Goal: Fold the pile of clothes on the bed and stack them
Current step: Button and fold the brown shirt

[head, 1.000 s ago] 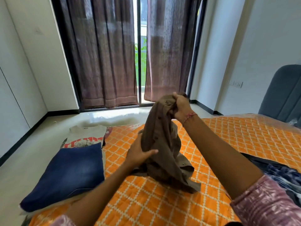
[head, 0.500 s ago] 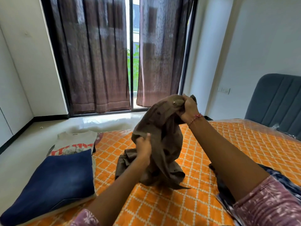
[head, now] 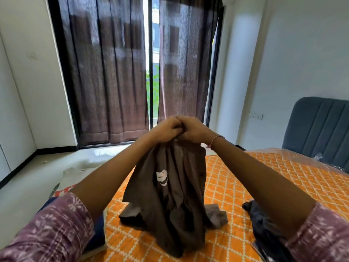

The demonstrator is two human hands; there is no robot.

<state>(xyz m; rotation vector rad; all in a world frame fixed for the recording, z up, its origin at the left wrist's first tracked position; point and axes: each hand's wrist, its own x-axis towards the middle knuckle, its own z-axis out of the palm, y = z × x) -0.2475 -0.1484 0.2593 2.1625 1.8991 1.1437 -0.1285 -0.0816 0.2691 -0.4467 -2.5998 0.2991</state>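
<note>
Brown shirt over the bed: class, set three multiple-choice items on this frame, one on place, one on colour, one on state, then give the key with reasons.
1. Where does the brown shirt hang?
A. over the orange bedspread
B. on the curtain rail
C. on the floor

2. What colour is the headboard?
A. red
B. grey-blue
C. white

3. How is the shirt held?
A. left hand alone
B. right hand alone
C. both hands pinch its top

Key: 1 A, its lower end rests on the bedspread. 2 B, the padded panel is grey-blue. 3 C, both hands meet at its top.
</note>
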